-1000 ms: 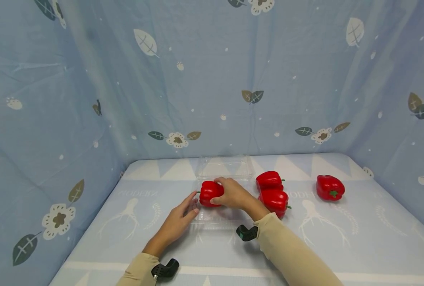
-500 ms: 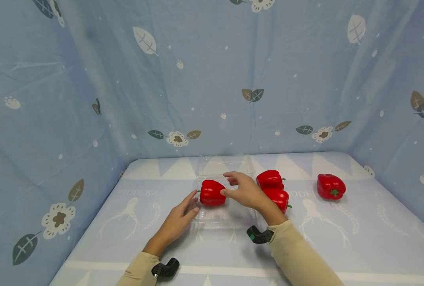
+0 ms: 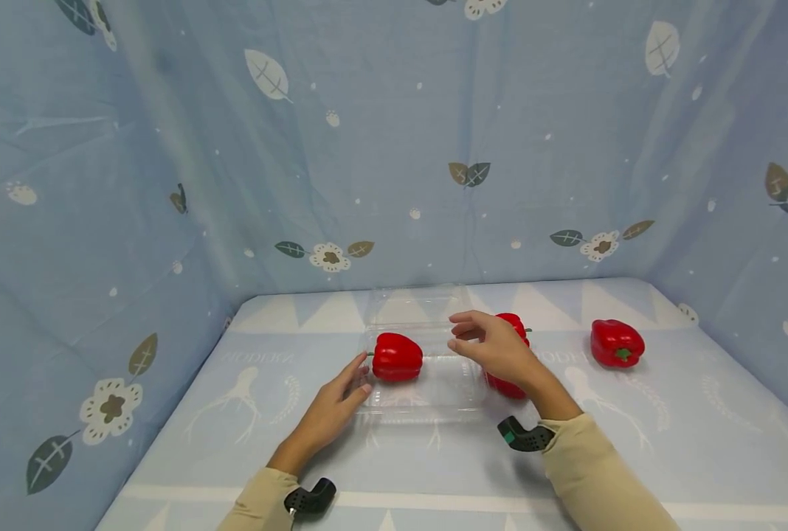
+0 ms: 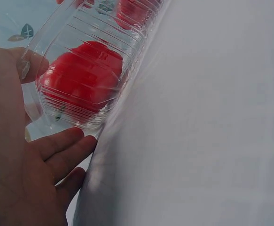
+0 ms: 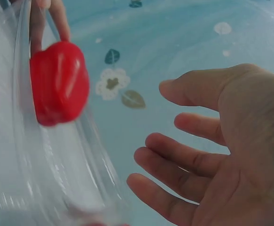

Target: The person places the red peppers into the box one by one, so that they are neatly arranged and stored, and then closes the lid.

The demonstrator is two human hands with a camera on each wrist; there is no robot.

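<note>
One red bell pepper point(image 3: 397, 357) lies at the left end of a clear plastic clamshell box point(image 3: 443, 391), its green stem toward my left hand point(image 3: 330, 409). In the left wrist view, my left thumb touches the box rim and the other fingers lie extended by its end wall, with the pepper point(image 4: 82, 77) visible through the plastic. Over the box's right side, my right hand point(image 3: 500, 350) hovers with loosely bent fingers and holds nothing. Behind it are two more red bell peppers, one farther back point(image 3: 515, 323) and one nearer point(image 3: 505, 387), both partly hidden.
Another red bell pepper point(image 3: 617, 343) sits apart on the right of the patterned table cover point(image 3: 234, 442). The box's raised lid point(image 3: 417, 304) extends toward the back. Blue patterned curtains point(image 3: 394, 147) enclose the back and both sides.
My right hand has let go of the bell pepper in the box and drawn away to the right, now over the loose peppers. The left hand has stayed in place.
</note>
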